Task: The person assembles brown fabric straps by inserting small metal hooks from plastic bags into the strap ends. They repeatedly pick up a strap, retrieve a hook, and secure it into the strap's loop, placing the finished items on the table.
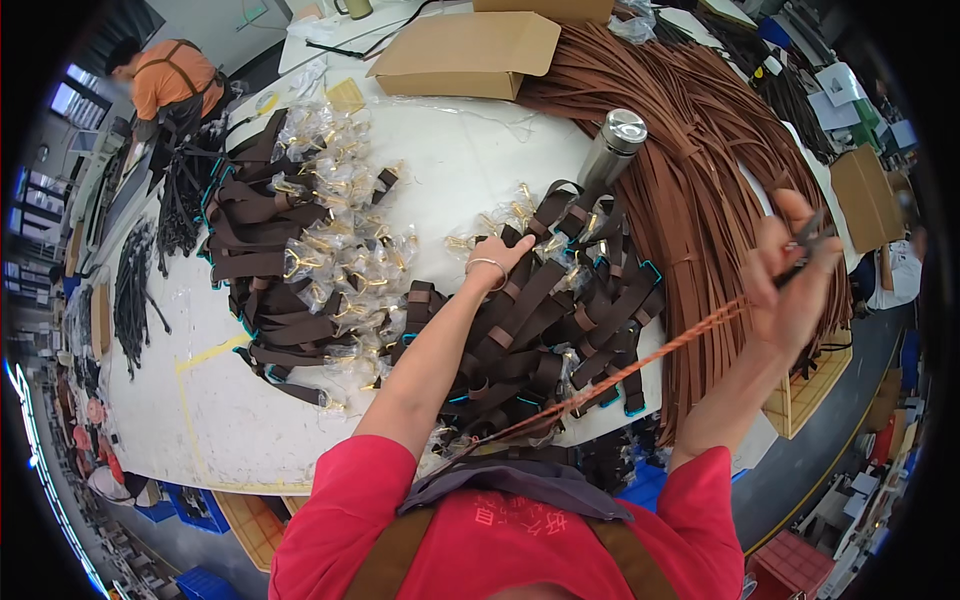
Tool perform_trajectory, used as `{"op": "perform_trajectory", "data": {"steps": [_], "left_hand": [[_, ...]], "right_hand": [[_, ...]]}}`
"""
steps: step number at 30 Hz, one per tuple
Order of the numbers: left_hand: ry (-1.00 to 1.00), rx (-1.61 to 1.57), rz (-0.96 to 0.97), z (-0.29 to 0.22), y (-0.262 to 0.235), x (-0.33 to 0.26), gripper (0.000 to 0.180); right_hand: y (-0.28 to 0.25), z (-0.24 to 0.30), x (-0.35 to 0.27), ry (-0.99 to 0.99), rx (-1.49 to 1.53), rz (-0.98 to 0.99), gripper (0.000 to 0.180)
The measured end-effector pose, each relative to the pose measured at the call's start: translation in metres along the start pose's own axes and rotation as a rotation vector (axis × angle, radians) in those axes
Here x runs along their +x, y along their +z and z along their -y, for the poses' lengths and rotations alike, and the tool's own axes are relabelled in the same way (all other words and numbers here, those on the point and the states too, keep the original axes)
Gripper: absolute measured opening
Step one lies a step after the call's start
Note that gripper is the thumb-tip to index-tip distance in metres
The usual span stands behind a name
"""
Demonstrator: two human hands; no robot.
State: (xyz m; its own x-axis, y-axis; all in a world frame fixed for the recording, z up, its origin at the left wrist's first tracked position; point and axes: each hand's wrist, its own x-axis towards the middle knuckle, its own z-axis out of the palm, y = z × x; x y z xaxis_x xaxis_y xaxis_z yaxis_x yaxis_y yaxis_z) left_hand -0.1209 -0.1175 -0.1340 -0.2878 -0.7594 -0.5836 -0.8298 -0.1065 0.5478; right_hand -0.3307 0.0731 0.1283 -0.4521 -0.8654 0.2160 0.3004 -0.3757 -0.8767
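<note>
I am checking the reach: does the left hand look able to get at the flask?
Probably yes: the left hand is at the straps near the flask, whose upper part looks uncovered; only straps seem to lie between.

Red short-sleeved shirt (490, 555), brown straps (393, 552)

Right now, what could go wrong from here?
The orange-brown cord, stretched from the right hand, might snag on the dark straps it crosses in view. The snips in that hand have bare blades and could nick a strap or the left hand. The steel flask stands close by the straps, so a tug might tip it.
</note>
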Motion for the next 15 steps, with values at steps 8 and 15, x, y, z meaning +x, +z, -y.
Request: {"op": "perform_trajectory", "data": {"steps": [8, 15], "left_hand": [[0.166, -1.097, 0.246, -0.012, -0.007, -0.003, 0.024], [0.110, -1.298, 0.439, 0.015, -0.074, -0.057, 0.019]], "right_hand": [[-0.023, 0.069, 0.014, -0.252, -0.191, 0.239, 0.042], [0.018, -0.155, 0.051, 0.690, -0.149, 0.277, 0.025]]}}
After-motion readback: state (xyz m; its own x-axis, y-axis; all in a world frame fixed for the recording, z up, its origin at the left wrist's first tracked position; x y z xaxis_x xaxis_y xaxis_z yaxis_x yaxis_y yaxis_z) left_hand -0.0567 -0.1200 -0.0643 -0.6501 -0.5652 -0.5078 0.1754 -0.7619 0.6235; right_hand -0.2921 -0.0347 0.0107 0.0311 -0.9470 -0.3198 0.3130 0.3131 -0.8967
